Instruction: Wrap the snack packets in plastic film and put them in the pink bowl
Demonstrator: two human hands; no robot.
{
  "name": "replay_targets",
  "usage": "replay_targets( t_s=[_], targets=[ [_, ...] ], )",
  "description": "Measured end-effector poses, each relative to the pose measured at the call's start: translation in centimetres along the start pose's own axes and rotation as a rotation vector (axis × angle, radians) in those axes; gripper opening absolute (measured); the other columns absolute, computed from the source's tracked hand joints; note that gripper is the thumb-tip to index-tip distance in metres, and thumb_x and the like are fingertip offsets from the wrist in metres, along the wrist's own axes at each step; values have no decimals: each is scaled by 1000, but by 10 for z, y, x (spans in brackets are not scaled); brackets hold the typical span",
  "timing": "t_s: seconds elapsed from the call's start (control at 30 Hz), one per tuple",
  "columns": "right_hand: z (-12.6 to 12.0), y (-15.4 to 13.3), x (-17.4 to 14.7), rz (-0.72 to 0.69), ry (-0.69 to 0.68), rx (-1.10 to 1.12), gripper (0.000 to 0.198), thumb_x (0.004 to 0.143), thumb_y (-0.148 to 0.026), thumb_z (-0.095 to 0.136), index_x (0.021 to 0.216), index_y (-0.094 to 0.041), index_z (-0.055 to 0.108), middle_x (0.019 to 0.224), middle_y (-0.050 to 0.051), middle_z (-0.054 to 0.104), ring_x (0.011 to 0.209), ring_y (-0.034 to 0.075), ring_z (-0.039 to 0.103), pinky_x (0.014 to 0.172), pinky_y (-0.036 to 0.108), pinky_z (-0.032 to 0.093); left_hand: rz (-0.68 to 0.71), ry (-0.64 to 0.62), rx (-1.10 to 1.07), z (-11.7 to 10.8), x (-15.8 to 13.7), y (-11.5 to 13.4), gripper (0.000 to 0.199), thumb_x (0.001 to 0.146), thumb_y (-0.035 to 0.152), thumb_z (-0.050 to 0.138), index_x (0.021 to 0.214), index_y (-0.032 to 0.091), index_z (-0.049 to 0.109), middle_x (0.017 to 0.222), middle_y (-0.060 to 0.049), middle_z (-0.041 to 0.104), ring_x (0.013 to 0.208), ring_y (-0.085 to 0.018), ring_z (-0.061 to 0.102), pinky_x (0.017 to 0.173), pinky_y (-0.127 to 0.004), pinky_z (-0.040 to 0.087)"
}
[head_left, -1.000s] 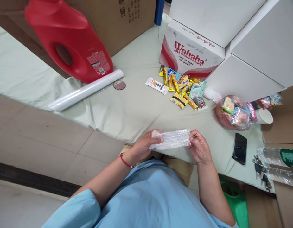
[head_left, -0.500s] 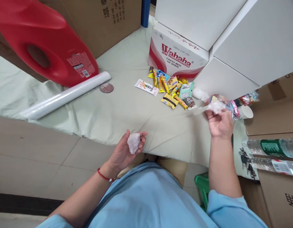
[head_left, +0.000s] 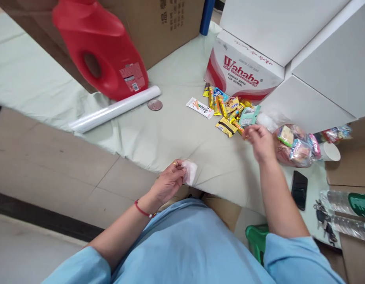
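Note:
Near the table's front edge, my left hand (head_left: 170, 178) pinches a small, whitish, translucent packet (head_left: 190, 172) between thumb and fingers. My right hand (head_left: 261, 142) is held over the right end of a heap of snack packets (head_left: 231, 105), its fingers bent and smeared by motion. Whether anything is between those fingers I cannot make out. Just behind it lies crumpled white plastic (head_left: 266, 122). A yellow packet (head_left: 226, 126) and a pale green one (head_left: 249, 115) are close by. To its right stands a bowl (head_left: 281, 154) of wrapped snacks.
A long white roll (head_left: 115, 109) and a round brownish disc (head_left: 155, 104) lie left, before a red jug (head_left: 111, 51). The Wahaha carton (head_left: 241, 67) and white boxes border the back. A paper cup (head_left: 331, 152), phone (head_left: 299, 190), keys (head_left: 324, 223) and plastic bottles (head_left: 345, 203) are right.
My right hand has come away from the bowl toward the heap, and the white plastic it held is no longer seen in it. My left hand has turned over, from cradling the packet to pinching it.

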State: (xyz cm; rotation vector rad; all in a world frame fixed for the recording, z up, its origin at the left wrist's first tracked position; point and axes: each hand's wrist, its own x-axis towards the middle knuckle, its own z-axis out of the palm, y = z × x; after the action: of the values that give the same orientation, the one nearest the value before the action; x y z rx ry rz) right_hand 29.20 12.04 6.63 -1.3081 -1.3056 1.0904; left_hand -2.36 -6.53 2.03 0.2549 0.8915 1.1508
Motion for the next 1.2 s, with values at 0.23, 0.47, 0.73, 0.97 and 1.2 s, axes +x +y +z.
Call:
replay_targets(
  t_s=[0.23,0.47,0.73,0.97,1.2],
  targets=[
    [95,12,-177,5,-211,-121,16,100,-44,70,106,-30,76,90,3,69,79,20,64,71,34,54,125,160,285,15,16,-12,50,68,47,94,83,20,54,74,6,57,68,-10,53,64,-23,42],
    [104,26,-182,-151,-170,-349,9,100,-32,67,102,-25,71,96,4,66,82,19,61,74,32,53,37,-40,160,32,10,-21,45,71,50,91,91,18,66,91,0,68,86,-14,63,83,-29,51],
    [108,31,-183,-94,-229,-240,11,101,-35,65,100,-25,70,92,2,66,82,18,62,76,30,50,19,-64,367,15,8,-29,35,69,46,90,78,17,72,80,-1,70,81,-16,62,84,-31,48],
    [107,22,-189,17,-203,-70,20,98,-43,70,91,-24,71,83,0,64,76,16,56,72,29,45,258,-160,708,16,6,-28,27,87,45,73,83,18,72,89,-3,67,85,-17,60,80,-31,45],
    [95,26,-188,257,-115,186,35,90,-57,76,86,-24,64,73,-3,57,63,14,49,63,27,43,316,-86,743,12,5,-27,21,91,38,65,81,20,61,79,0,63,74,-15,56,72,-29,44]
  ],
)
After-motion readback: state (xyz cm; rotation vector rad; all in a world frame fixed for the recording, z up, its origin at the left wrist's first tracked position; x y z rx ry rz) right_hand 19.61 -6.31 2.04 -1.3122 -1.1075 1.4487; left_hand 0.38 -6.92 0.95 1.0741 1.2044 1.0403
